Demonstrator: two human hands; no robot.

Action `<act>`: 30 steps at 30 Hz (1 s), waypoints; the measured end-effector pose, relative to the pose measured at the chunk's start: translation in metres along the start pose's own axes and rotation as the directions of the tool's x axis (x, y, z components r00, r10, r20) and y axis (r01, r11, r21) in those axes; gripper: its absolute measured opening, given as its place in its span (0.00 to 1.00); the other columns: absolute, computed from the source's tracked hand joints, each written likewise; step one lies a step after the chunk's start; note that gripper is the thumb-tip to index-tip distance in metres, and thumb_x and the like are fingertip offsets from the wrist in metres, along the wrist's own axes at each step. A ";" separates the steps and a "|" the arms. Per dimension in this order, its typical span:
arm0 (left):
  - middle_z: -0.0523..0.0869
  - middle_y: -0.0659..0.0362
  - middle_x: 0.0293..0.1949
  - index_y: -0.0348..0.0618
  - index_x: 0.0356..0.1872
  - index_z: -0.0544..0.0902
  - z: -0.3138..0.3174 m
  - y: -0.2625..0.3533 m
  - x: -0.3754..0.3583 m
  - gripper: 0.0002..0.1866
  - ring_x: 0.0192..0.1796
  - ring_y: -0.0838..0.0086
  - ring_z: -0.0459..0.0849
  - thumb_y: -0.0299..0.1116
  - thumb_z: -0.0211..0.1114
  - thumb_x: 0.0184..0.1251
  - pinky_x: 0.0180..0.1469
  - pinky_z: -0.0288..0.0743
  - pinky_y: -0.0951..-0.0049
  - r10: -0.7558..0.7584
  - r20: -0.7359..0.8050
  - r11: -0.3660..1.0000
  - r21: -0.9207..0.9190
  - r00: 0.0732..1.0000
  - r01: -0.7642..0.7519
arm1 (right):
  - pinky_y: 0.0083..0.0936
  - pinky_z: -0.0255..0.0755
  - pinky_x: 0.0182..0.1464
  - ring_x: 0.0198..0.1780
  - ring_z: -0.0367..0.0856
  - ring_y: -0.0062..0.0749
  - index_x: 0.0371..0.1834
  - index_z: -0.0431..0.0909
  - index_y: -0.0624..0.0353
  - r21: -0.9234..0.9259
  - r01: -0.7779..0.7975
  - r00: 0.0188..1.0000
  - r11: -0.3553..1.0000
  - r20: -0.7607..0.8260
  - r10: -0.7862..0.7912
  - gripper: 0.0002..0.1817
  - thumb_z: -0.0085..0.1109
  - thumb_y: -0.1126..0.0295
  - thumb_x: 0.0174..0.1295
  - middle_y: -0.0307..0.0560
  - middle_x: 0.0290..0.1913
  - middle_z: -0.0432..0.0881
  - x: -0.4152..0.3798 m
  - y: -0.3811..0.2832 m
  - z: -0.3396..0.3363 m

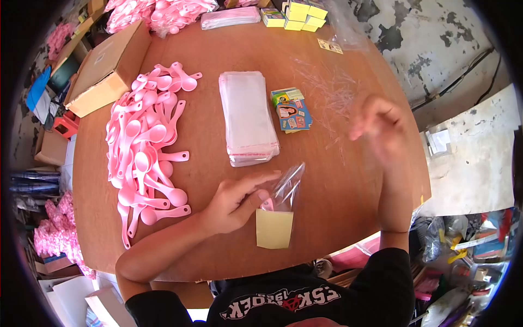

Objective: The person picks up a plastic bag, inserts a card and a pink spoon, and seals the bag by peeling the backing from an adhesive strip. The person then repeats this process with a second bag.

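Note:
My left hand [237, 203] is closed on a clear plastic bag [290, 182], its thumb and fingers at the bag's upper part. Inside the bag are a pale yellow card [274, 229] and a pink spoon [267, 204], of which only a small piece shows above the card. My right hand [381, 128] is raised at the right, slightly blurred, with fingers loosely bent and apart; I see nothing held in it. Thin clear plastic strips [335, 92] lie scattered beside it. Ahead of my left hand rests a stack of clear bags [248, 117], next to printed cards [292, 110].
A heap of pink spoons [144, 147] spreads over the left of the wooden table [218, 245]. Behind it stands a cardboard box [109, 68]. Along the far edge are bagged pink spoons [158, 13], a bundle of packets [230, 17] and yellow card stacks [297, 15].

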State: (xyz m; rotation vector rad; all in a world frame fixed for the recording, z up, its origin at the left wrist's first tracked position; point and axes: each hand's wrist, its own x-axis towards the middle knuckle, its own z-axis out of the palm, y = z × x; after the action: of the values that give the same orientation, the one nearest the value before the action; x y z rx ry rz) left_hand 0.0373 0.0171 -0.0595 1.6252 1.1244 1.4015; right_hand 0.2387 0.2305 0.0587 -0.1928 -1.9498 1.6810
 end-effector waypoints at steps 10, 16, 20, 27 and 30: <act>0.87 0.58 0.32 0.36 0.63 0.74 0.003 -0.004 0.000 0.18 0.37 0.81 0.84 0.25 0.56 0.75 0.40 0.76 0.77 -0.101 -0.134 0.995 -0.012 0.986 0.100 | 0.24 0.75 0.37 0.32 0.82 0.28 0.36 0.83 0.57 -0.895 -0.211 0.921 0.392 -0.317 -0.228 0.11 0.56 0.82 0.53 0.47 0.36 0.84 0.032 0.078 -0.084; 0.86 0.60 0.33 0.36 0.61 0.74 0.004 -0.011 -0.002 0.16 0.37 0.82 0.84 0.27 0.56 0.76 0.41 0.77 0.78 -0.050 -0.290 0.997 -0.077 0.956 0.029 | 0.18 0.74 0.37 0.35 0.81 0.17 0.42 0.84 0.61 -0.440 -0.243 0.947 0.865 0.085 0.309 0.08 0.65 0.70 0.63 0.40 0.36 0.86 0.022 0.040 0.008; 0.88 0.57 0.38 0.36 0.61 0.74 0.004 -0.013 -0.003 0.16 0.41 0.80 0.84 0.27 0.56 0.76 0.44 0.77 0.78 -0.019 -0.320 0.996 -0.089 0.947 -0.010 | 0.18 0.75 0.41 0.39 0.82 0.18 0.45 0.83 0.63 -0.430 -0.208 0.797 0.878 0.446 0.407 0.14 0.68 0.64 0.63 0.41 0.37 0.86 0.013 0.050 0.039; 0.89 0.54 0.40 0.35 0.61 0.73 -0.001 -0.014 0.000 0.17 0.42 0.79 0.85 0.27 0.57 0.76 0.46 0.78 0.77 -0.003 -0.393 0.994 -0.105 0.920 -0.042 | 0.18 0.76 0.43 0.41 0.83 0.18 0.46 0.83 0.66 -0.174 -0.291 0.811 0.941 0.476 0.339 0.15 0.68 0.65 0.63 0.42 0.39 0.86 0.001 0.050 0.060; 0.87 0.52 0.47 0.36 0.65 0.68 -0.005 -0.011 -0.002 0.19 0.48 0.77 0.84 0.27 0.55 0.77 0.51 0.78 0.75 -0.071 -0.268 0.986 -0.164 0.961 0.027 | 0.18 0.77 0.44 0.42 0.83 0.18 0.47 0.82 0.66 -0.158 -0.298 0.879 0.941 0.340 0.335 0.12 0.66 0.70 0.65 0.43 0.40 0.86 -0.007 0.067 0.063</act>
State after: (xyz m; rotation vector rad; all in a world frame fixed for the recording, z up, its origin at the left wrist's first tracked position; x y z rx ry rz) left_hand 0.0302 0.0191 -0.0691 1.3105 1.1644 1.6754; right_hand 0.1971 0.1863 -0.0113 -0.2678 -2.3877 1.9368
